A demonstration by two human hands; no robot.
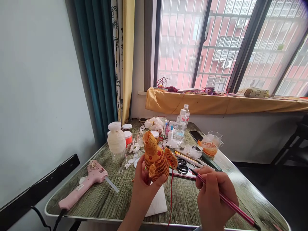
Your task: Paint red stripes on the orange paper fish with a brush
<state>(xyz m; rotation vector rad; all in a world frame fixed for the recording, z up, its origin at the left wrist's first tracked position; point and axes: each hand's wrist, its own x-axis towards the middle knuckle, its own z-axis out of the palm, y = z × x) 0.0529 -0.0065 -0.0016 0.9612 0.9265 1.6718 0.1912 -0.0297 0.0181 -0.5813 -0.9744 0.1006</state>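
above the near side of the table [185,195], an orange figure [157,162] in the left hand [145,187]

at the near right, the right hand [216,192] is closed around a slim, smooth pink brush or pen [237,209], its dark tip apart from the figure. to its left, the left hand grips the figure low around its rounded, striped body, above smooth white paper [158,202]. the bumpy, papery-looking skin suggests something light, fairly stiff and easily dented; the broad lower body seems the safest hold, the thin side flap [170,158] the most fragile part. at left lies a hard pink glue gun [93,175]. farther off are scissors [182,165], a rough cream jar [116,141] and a clear bottle [180,128].
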